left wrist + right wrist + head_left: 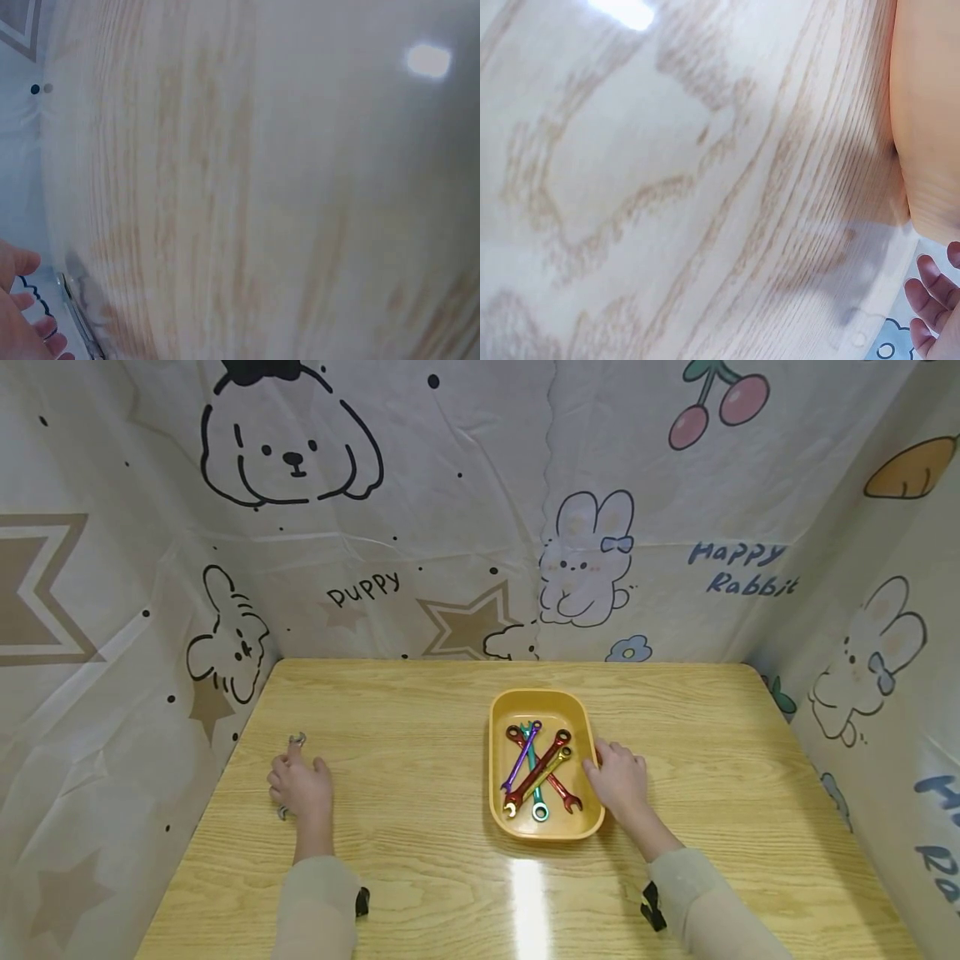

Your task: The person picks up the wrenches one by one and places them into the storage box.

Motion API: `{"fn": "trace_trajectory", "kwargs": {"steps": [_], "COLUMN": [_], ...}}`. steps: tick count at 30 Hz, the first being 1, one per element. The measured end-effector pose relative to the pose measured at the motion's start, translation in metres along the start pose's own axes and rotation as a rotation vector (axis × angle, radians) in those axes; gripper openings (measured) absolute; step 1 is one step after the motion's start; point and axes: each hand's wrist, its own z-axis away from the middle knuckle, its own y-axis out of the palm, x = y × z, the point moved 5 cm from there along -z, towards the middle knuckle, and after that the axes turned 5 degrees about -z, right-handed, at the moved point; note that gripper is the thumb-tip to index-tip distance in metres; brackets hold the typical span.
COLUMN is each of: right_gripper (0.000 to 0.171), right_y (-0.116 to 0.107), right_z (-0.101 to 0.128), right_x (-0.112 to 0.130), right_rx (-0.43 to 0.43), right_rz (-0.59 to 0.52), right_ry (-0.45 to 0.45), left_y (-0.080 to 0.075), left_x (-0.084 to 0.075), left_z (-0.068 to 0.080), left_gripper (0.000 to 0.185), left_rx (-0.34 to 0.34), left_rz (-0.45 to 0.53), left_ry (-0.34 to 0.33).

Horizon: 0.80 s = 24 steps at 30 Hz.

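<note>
My left hand (302, 783) is over a silver wrench (297, 739) at the table's left side. The wrench's two ends show past the hand, and its middle is hidden in the head view. In the left wrist view the loosely bent fingers (46, 327) are beside the wrench (79, 319), with a gap between. My right hand (621, 777) is at the right wall of a yellow plastic tray (551, 837), fingers relaxed and close along it. Inside the tray lie several crossed wrenches: purple (519, 758), teal (537, 795), yellow (557, 763) and red (564, 795) ones.
The light wooden table (420, 752) carries the tray right of its middle. Patterned cloth (450, 527) with cartoon animals walls off its back and both sides. Black straps (652, 906) show at the sleeve cuffs.
</note>
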Motion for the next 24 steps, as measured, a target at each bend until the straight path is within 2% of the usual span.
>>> {"fn": "trace_trajectory", "kwargs": {"steps": [8,14,24], "right_gripper": [0.045,0.044,0.044], "right_y": [0.0,0.0,0.0], "right_z": [0.001,0.001,0.001], "right_x": [0.0,0.001,0.001], "right_rx": [0.004,-0.004,-0.005], "right_rz": [0.006,0.001,0.005], "right_ry": [-0.002,-0.005,-0.007], "left_y": [0.002,0.005,0.005], "left_x": [0.006,0.009,0.014], "left_z": [-0.001,-0.003,-0.004], "left_gripper": [0.045,0.048,0.044], "left_rx": [-0.009,0.007,-0.015], "left_rz": [0.092,0.068,0.064], "left_ry": [-0.014,-0.029,-0.039]}}
